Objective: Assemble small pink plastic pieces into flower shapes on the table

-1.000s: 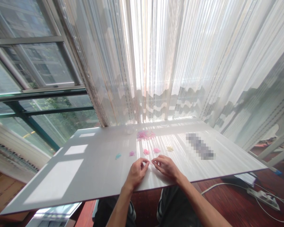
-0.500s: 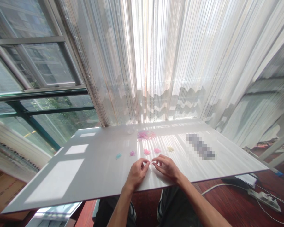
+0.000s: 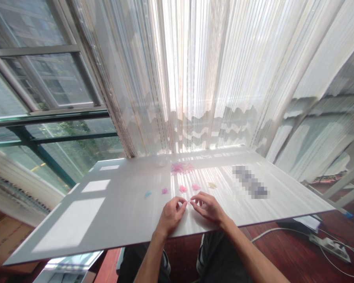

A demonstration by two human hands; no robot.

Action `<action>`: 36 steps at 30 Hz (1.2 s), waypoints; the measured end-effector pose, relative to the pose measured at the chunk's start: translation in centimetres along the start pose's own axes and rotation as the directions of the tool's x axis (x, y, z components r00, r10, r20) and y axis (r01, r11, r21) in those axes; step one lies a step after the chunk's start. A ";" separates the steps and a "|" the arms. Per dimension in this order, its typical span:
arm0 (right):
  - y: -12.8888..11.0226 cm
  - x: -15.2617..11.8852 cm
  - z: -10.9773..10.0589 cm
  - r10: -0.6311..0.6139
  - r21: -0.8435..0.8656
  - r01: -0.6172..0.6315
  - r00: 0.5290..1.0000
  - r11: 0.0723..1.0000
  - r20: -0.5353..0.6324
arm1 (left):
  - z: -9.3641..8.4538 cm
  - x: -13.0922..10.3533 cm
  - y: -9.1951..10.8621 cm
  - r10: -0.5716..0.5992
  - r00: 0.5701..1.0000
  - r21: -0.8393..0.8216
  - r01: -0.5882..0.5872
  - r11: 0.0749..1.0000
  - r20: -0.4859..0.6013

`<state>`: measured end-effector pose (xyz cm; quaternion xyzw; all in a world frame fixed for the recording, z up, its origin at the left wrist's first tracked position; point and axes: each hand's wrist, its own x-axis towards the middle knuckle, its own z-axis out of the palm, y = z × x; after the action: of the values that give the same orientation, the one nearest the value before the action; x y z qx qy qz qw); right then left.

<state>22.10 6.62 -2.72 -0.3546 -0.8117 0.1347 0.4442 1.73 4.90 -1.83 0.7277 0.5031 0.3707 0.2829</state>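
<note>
My left hand (image 3: 171,214) and my right hand (image 3: 208,208) meet low over the white table (image 3: 129,220), thumbs and fingertips pinched close together. Between them shows a small thin pink piece (image 3: 189,202), too tiny to make out its kind. Just beyond the fingers lie small heaps of similar thin bits: a red-pink heap (image 3: 183,188), a pink heap (image 3: 196,186), a purple heap (image 3: 165,191), a light blue heap (image 3: 148,194) and a yellow heap (image 3: 212,184). Farther back spreads a larger mixed heap (image 3: 182,168), mostly pink and purple.
A blurred-out patch (image 3: 250,181) covers something on the table's right side. Sheer curtains (image 3: 188,78) hang behind the far edge, with a window (image 3: 53,78) at left. A white power strip (image 3: 330,247) with cables lies on the red floor at right.
My hands stay in nearly the same place, with only slight finger movement around the pink piece. The curtain at right has shifted; the heaps look unchanged.
</note>
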 end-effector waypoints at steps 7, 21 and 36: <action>0.3 -0.1 0.1 0.017 -0.017 -0.017 1.000 1.000 0.010 | 0.0 0.0 0.1 -0.014 1.000 0.021 0.014 1.000 -0.002; 0.3 0.2 0.1 0.103 -0.018 -0.103 0.995 0.995 -0.016 | 0.2 0.2 -0.6 0.010 0.990 0.087 0.002 0.996 -0.139; 0.7 0.1 0.2 0.084 0.019 -0.083 0.996 0.996 -0.016 | 0.8 0.2 -0.7 0.064 0.990 0.223 -0.035 0.974 -0.125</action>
<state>22.24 7.21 -3.15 -0.3852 -0.7910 0.1576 0.4483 2.06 5.27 -2.75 0.7409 0.5402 0.3668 0.1572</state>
